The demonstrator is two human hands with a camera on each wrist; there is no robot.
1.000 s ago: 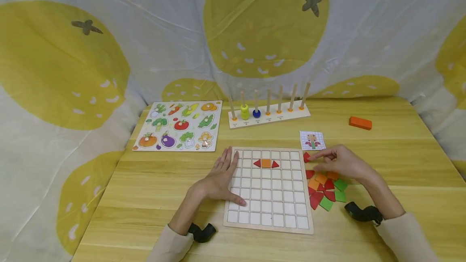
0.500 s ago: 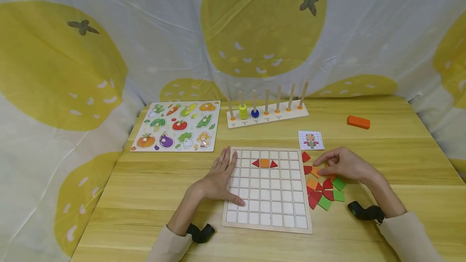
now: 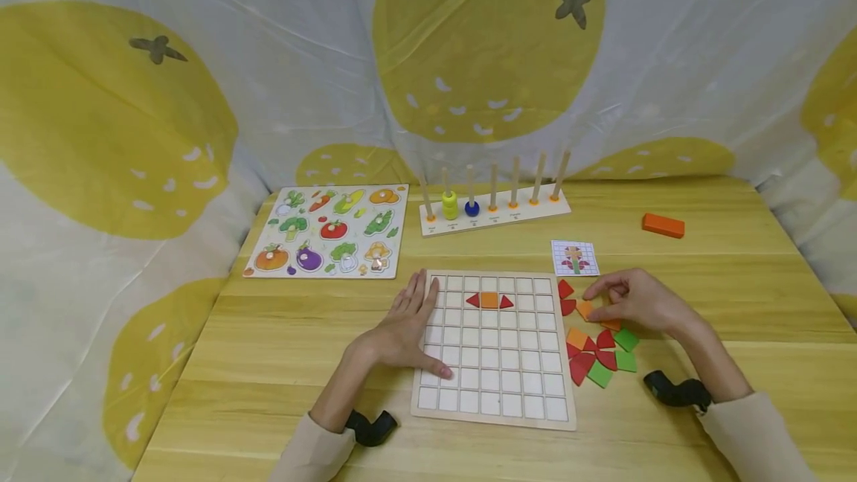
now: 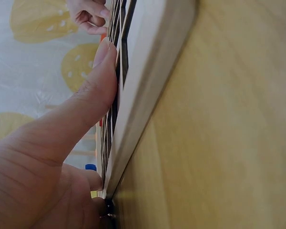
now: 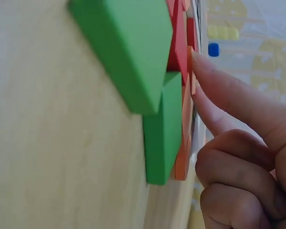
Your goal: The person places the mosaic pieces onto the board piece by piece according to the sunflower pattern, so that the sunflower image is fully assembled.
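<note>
My left hand (image 3: 402, 329) lies spread over the left edge of a wooden grid board (image 3: 498, 424), its thumb across the lower squares. In the left wrist view, the thumb (image 4: 93, 90) rests along the board's rim. On the board sit an orange square tile (image 3: 489, 300) and two red triangular tiles, one on either side. Right of the board, my right hand (image 3: 632, 303) pinches another orange square tile (image 3: 585, 310) between thumb and index finger, close over the table. The right wrist view shows this tile (image 5: 190, 71) edge-on at the fingertips, other fingers curled in.
Red, orange and green tiles (image 3: 600, 373) lie in a loose pile right of the board. Behind them are a pattern card (image 3: 574, 258), a peg stand (image 3: 535, 214) with yellow and blue rings, a vegetable puzzle (image 3: 361, 207) and an orange block (image 3: 663, 226).
My right hand has left a red tile near the board's upper right corner and taken hold of an orange square, which has shifted away from the pile. The left hand has stayed put.
</note>
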